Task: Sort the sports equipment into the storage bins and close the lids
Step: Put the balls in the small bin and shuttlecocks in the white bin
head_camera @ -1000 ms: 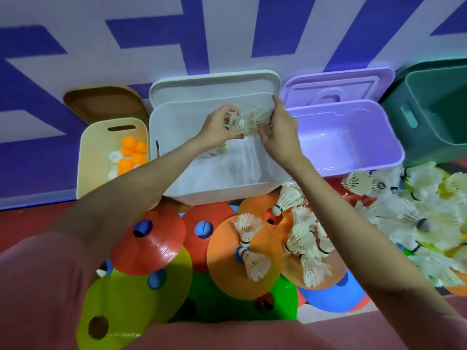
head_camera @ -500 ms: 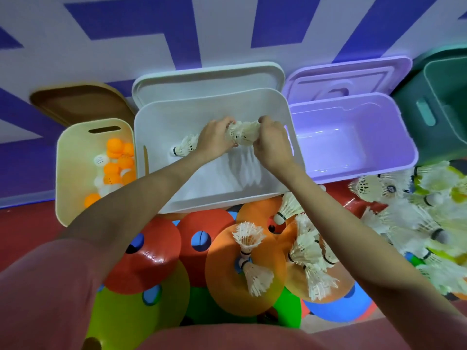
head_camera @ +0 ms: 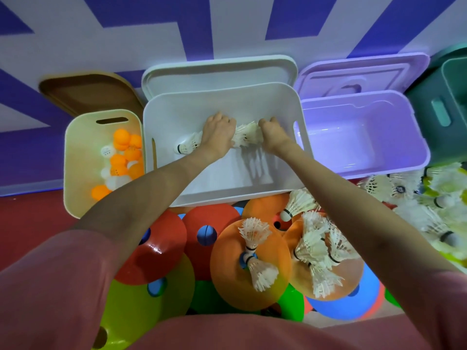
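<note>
Wall (head_camera: 227, 26): purple and white zigzag. Bins: cream (head_camera: 78, 157), white (head_camera: 227, 102), lilac (head_camera: 394, 152), dark green (head_camera: 429, 102). Balls (head_camera: 121, 137): orange, some white. Discs (head_camera: 227, 279): orange, red, yellow-green, green, blue. Shuttlecocks (head_camera: 255, 233): off-white, black-banded. Floor (head_camera: 30, 213): red. Sleeves (head_camera: 50, 286): pink.

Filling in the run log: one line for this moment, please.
step: binning shuttlecocks | both hands grip shuttlecock bundle inside white bin | lids open | more shuttlecocks on floor

Inside the open white bin (head_camera: 283, 102), the left hand (head_camera: 217, 133) and right hand (head_camera: 273, 133) together grip a bundle of shuttlecocks (head_camera: 246, 135), while another shuttlecock (head_camera: 187, 145) lies beside the left wrist.
</note>
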